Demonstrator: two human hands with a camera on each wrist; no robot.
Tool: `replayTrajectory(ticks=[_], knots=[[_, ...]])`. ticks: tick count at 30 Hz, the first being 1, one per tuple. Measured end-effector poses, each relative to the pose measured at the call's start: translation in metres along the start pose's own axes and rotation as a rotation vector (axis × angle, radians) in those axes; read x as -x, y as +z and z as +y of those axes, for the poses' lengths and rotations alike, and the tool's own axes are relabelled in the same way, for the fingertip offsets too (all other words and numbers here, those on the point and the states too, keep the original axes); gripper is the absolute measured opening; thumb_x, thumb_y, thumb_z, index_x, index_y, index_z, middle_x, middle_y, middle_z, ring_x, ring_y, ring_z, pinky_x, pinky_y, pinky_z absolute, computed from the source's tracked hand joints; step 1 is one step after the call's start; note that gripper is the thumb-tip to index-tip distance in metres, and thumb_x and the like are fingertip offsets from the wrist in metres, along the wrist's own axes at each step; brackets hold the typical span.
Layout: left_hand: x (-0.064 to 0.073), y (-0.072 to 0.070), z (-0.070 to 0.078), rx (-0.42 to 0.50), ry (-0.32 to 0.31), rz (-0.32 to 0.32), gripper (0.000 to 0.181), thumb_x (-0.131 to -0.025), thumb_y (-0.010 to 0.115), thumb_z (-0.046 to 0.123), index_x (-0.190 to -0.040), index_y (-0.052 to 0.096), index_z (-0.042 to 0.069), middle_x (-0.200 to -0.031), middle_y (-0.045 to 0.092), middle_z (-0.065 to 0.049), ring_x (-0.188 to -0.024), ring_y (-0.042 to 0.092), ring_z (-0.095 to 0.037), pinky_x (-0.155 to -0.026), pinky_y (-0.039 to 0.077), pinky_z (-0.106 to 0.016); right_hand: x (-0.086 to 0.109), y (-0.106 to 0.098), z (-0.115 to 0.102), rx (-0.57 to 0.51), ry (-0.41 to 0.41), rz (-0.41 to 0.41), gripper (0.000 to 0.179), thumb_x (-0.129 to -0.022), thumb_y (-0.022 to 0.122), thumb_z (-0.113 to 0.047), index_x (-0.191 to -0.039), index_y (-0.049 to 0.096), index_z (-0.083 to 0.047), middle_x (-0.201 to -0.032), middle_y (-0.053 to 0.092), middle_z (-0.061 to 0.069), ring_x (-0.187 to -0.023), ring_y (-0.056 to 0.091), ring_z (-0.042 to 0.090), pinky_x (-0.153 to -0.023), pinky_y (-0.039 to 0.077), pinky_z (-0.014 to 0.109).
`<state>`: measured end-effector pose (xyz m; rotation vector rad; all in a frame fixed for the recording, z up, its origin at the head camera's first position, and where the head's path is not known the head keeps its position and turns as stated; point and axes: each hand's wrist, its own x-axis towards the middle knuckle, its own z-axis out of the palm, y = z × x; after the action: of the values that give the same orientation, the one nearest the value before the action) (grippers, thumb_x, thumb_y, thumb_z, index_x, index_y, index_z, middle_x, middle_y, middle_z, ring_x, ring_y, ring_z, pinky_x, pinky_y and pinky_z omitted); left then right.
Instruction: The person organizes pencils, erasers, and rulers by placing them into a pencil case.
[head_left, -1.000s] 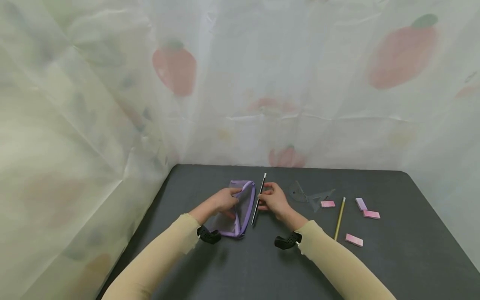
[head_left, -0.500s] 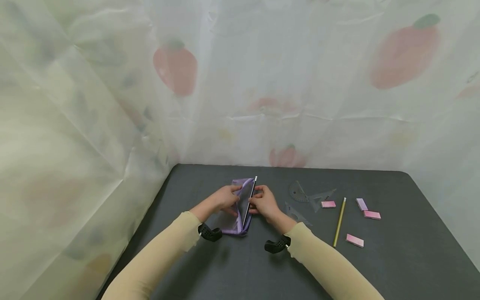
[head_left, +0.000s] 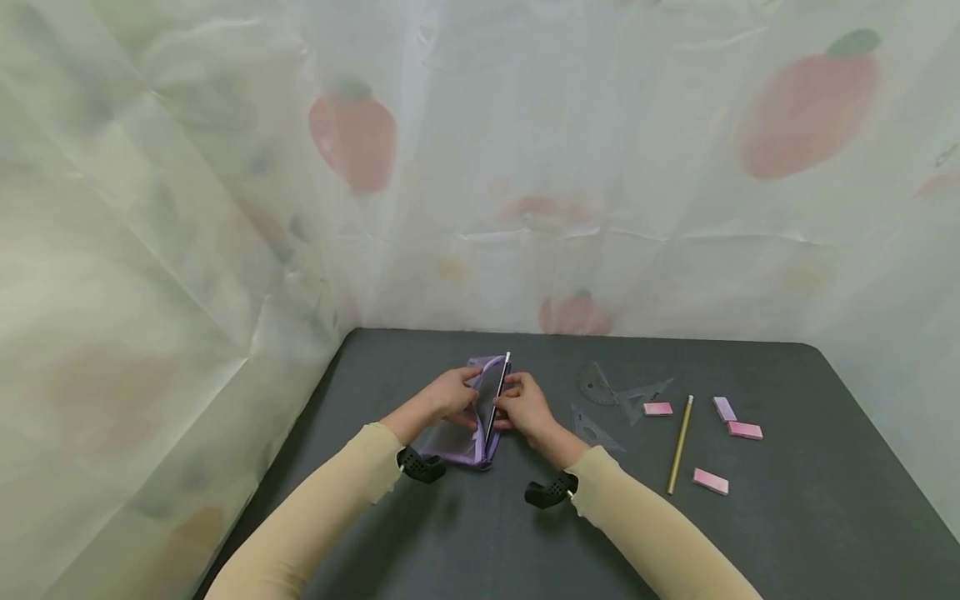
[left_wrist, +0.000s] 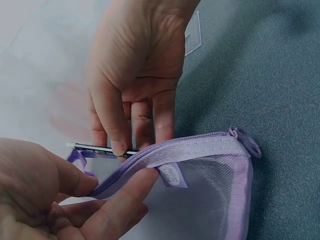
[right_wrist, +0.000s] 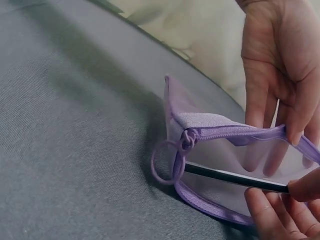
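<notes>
A purple mesh zip pouch [left_wrist: 205,200] lies on the dark table with its zipper apart. My left hand [head_left: 448,395] pinches one zippered edge between thumb and fingers, holding the mouth wide. My right hand [head_left: 525,408] pinches a black pencil [head_left: 498,390] with a white end. In the right wrist view, the pencil [right_wrist: 227,175] crosses the pouch's mouth, its near end behind the purple zipper ring [right_wrist: 169,162]. Its white end [left_wrist: 71,145] points to the far side, at the pouch's corner. A tag [left_wrist: 172,175] hangs by the zipper.
Right of my hands lie a clear protractor [head_left: 597,385] and clear set squares, one [head_left: 592,429] beside my right wrist. Beyond them are a yellow pencil [head_left: 680,446] and several pink erasers, one [head_left: 710,481] nearest the front. A printed curtain [head_left: 480,167] borders the table's back and left.
My right hand has carried the black pencil leftward from beside the pouch into its mouth, slowing in the last half second. My left hand keeps its hold, and the pouch has shifted slightly.
</notes>
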<state>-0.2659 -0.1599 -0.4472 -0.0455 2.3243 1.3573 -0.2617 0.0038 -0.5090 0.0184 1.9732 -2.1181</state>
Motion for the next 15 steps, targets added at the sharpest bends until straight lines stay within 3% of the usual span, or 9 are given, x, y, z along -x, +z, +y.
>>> replayTrajectory(ticks=[4, 8, 15], knots=[[-0.001, 0.001, -0.001, 0.019, 0.013, 0.007, 0.063, -0.101, 0.048, -0.004, -0.161, 0.032, 0.006, -0.143, 0.047, -0.031, -0.103, 0.062, -0.039, -0.07, 0.066, -0.044, -0.002, -0.001, -0.001, -0.033, 0.013, 0.016, 0.044, -0.095, 0.062, 0.008, -0.135, 0.045, 0.003, -0.102, 0.054, 0.016, -0.077, 0.063, 0.025, -0.068, 0.066, 0.044], [-0.002, 0.001, -0.003, 0.046, 0.022, 0.003, 0.062, -0.103, 0.047, -0.003, -0.162, 0.03, 0.007, -0.149, 0.042, -0.033, -0.116, 0.058, -0.044, -0.067, 0.066, -0.041, -0.002, -0.004, -0.005, -0.059, -0.035, 0.057, 0.045, -0.094, 0.062, 0.01, -0.135, 0.046, 0.004, -0.099, 0.056, 0.015, -0.074, 0.062, 0.023, -0.069, 0.066, 0.046], [-0.002, 0.001, -0.002, 0.021, 0.044, 0.006, 0.06, -0.105, 0.046, 0.0, -0.163, 0.028, 0.007, -0.149, 0.042, -0.034, -0.119, 0.058, -0.045, -0.07, 0.066, -0.045, 0.001, -0.009, -0.011, -0.051, -0.039, 0.071, 0.047, -0.093, 0.064, 0.008, -0.137, 0.048, 0.003, -0.098, 0.058, 0.014, -0.076, 0.062, 0.024, -0.076, 0.065, 0.053]])
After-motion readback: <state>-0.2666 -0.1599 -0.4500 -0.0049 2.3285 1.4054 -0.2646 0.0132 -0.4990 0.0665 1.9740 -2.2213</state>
